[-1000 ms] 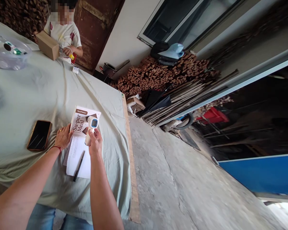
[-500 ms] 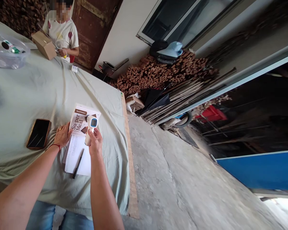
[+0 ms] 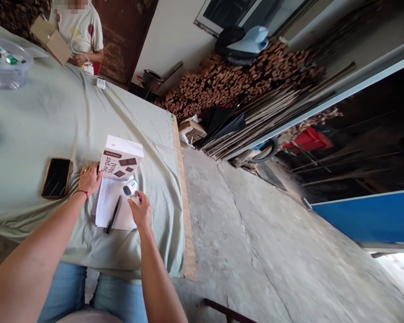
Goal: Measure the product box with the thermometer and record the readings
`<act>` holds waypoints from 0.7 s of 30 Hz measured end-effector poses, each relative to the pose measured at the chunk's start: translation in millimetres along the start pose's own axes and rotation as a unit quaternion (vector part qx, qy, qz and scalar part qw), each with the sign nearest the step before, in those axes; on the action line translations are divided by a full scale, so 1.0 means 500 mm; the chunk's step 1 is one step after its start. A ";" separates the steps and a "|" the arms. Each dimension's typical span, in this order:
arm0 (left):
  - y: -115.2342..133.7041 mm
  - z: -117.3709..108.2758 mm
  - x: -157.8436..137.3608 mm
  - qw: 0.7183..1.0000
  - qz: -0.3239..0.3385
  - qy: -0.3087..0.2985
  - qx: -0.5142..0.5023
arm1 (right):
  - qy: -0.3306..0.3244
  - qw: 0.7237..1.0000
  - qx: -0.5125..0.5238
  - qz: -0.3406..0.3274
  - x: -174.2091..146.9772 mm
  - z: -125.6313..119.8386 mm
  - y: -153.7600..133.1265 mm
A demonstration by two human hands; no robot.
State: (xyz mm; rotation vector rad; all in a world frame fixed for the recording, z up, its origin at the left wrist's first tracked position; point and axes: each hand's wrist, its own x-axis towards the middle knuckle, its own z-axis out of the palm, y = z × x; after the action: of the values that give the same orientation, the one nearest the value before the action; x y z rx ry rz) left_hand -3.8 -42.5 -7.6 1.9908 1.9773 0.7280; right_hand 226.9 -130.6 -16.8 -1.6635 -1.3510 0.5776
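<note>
A white and brown "Su-per Meal" box (image 3: 123,157) stands on the cloth-covered table (image 3: 37,121). My left hand (image 3: 90,178) holds its lower left edge, the thumb in front and the other fingers partly hidden at the side. Just before the box is a white and blue handheld infrared thermometer (image 3: 130,186). My right hand (image 3: 142,210) has thumb and forefinger at its foreshortened handle, low over the written paper (image 3: 104,208). On that paper a black pen (image 3: 113,215) lies at a slant. Left of my left hand lies a dark-screened phone (image 3: 56,178).
Across the table a person (image 3: 79,33) handles an open cardboard box (image 3: 51,40). A clear plastic tub (image 3: 10,69) stands at the far left, a small white box (image 3: 101,83) near the far edge. Stacked firewood (image 3: 222,80) lines the wall. The concrete floor (image 3: 229,215) lies right of the table.
My right hand has lowered the thermometer and turned it, so its screen no longer faces me. The meal box's front is now less covered. My left hand stays at the box's edge.
</note>
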 end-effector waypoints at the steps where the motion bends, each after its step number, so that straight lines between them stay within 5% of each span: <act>1: 0.003 -0.002 0.000 1.000 -0.003 -0.010 0.006 | 0.006 0.998 -0.068 -0.016 -0.006 -0.004 0.013; 6: 0.010 -0.015 -0.025 0.996 0.037 -0.074 0.043 | 0.012 0.960 -0.233 -0.155 -0.027 0.000 0.013; 11: -0.003 -0.028 -0.087 0.989 0.064 -0.114 0.062 | -0.158 0.902 -0.275 -0.291 -0.045 0.017 -0.013; 15: -0.021 -0.040 -0.142 0.984 0.099 -0.124 0.074 | -0.214 0.875 -0.274 -0.338 -0.048 -0.001 0.001; 18: -0.027 -0.043 -0.173 0.983 0.126 -0.106 0.077 | -0.183 0.906 -0.187 -0.334 -0.052 -0.015 0.012; 21: -0.025 -0.042 -0.188 0.984 0.138 -0.087 0.073 | -0.072 0.973 -0.007 -0.218 -0.067 0.002 0.004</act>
State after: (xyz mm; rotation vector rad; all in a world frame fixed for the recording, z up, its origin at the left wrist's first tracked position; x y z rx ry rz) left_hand -21.4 -137.9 -12.9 2.3585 1.7193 0.4533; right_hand 217.1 -161.6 -24.9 -1.2941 -1.7649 0.4319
